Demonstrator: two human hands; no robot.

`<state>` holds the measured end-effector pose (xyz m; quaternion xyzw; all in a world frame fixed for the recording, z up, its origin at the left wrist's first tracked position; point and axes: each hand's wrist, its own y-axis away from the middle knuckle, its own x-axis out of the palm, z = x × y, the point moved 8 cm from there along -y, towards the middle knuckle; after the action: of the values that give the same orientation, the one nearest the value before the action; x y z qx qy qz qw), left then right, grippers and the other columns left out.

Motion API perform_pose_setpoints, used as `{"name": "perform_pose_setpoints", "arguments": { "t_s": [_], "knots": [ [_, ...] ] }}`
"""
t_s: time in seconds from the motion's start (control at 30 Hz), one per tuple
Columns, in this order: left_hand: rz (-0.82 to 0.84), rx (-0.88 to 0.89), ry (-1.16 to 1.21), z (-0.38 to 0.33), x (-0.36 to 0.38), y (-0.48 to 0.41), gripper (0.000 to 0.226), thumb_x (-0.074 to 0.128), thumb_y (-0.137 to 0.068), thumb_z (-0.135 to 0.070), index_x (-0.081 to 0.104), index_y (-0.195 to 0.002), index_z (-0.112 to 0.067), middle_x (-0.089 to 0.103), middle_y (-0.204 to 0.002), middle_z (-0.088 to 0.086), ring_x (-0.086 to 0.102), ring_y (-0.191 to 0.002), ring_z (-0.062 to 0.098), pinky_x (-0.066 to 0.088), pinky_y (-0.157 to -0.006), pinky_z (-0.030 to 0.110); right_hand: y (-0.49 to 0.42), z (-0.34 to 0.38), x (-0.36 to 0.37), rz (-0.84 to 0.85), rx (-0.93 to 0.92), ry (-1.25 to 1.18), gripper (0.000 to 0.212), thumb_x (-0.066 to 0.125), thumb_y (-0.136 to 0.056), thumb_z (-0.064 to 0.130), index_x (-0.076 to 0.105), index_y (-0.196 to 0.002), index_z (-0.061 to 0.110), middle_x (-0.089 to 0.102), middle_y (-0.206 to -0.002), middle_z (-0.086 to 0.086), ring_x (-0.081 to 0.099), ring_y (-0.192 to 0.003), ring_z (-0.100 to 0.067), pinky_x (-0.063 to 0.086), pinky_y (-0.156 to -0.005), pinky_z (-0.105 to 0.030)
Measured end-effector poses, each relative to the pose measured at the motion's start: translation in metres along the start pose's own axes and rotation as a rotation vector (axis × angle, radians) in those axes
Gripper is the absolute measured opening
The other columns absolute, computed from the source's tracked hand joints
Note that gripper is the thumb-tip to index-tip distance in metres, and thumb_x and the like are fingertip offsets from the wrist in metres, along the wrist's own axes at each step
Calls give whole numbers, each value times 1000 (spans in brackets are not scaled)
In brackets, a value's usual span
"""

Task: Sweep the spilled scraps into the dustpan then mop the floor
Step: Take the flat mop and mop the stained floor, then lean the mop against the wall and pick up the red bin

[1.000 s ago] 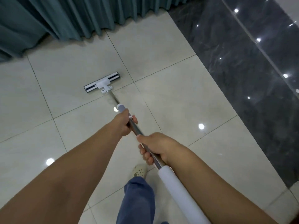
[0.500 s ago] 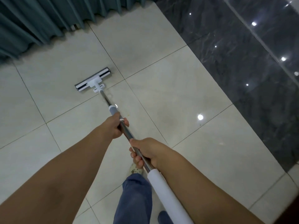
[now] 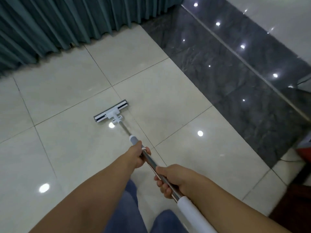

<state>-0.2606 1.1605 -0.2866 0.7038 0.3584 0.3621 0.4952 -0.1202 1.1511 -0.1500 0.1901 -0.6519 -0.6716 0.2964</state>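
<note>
Head view, left hand (image 3: 137, 155) and right hand (image 3: 173, 179) gripping mop (image 3: 125, 129), pad (image 3: 111, 113) on floor (image 3: 67, 148)

Glossy cream floor (image 3: 67, 148) — teal curtain (image 3: 58, 22) beyond (dark marble border (image 3: 227, 73)).

We have one head-worn view, looking steeply forward and down, near the hands (image 3: 156, 167), onto the floor (image 3: 67, 148).

Glossy floor tiles (image 3: 168, 101); shiny metal mop pole (image 3: 152, 163); cloth curtain (image 3: 67, 22).
</note>
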Motion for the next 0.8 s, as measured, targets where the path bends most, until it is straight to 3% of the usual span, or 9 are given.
{"name": "perform_pose_setpoints", "arguments": {
  "t_s": [0.1, 0.23, 0.3, 0.37, 0.47, 0.6, 0.7, 0.8],
  "knots": [
    [13, 2, -75, 72, 19, 33, 34, 38, -100, -30, 41, -78, -5, 46, -31, 6, 44, -29, 15, 44, -41, 23, 27, -64, -36, -8, 12, -11, 38, 44, -100, 34, 50, -72, 8, 47, -53, -1, 38, -29, -6, 33, -32, -13],
    [28, -8, -79, 146, 39, 83, 39, 36, -101, -32, 40, -74, -5, 43, -26, 5, 41, -49, 19, 43, -44, 27, 60, -133, -70, -14, 44, -21, 40, 42, -100, 35, 50, -72, 8, 46, -47, 0, 37, -28, -6, 32, -32, -13],
    [20, -29, -51, 174, 43, 106, 35, 37, -100, -29, 38, -74, -6, 44, -31, 6, 40, -50, 18, 41, -45, 27, 75, -158, -83, -15, 48, -27, 38, 42, -100, 34, 51, -75, 7, 47, -45, 0, 38, -29, -6, 32, -33, -13],
    [21, -51, -27, 195, 46, 124, 33, 38, -100, -27, 39, -75, -6, 48, -51, 10, 41, -51, 17, 42, -42, 26, 92, -174, -93, -10, 41, -32, 34, 44, -100, 32, 53, -79, 7, 50, -47, -1, 40, -32, -6, 36, -35, -13],
    [32, -58, 1, 208, 52, 142, 29, 39, -99, -24, 40, -77, -5, 47, -69, 14, 45, -55, 18, 48, -37, 23, 110, -181, -106, -36, -31, -34, 29, 48, -98, 28, 58, -88, 3, 58, -57, -5, 48, -38, -8, 44, -40, -15],
    [36, 1, -95, 200, 50, 153, 23, 40, -98, -19, 40, -81, -2, 53, -75, 20, 54, -62, 23, 53, -39, 31, 124, -174, -115, -89, -178, -102, 31, 51, -96, 25, 57, -110, -3, 73, -78, -14, 60, -53, -14, 56, -65, -24],
    [71, 41, -181, 190, 49, 163, 16, 43, -95, -12, 43, -84, -1, 52, -76, 18, 56, -66, 27, 52, -37, 31, 133, -167, -113, -77, -288, -212, 29, 55, -95, 21, 57, -109, -5, 73, -90, -24, 70, -57, -22, 61, -62, -30],
    [123, 157, -389, 174, 47, 164, 15, 46, -96, -13, 50, -92, 1, 54, -72, 16, 57, -62, 25, 56, -44, 25, 139, -153, -121, -75, -470, -364, 18, 56, -94, 9, 59, -108, -3, 68, -97, -32, 71, -79, -38, 61, -67, -40]
  ]
}}
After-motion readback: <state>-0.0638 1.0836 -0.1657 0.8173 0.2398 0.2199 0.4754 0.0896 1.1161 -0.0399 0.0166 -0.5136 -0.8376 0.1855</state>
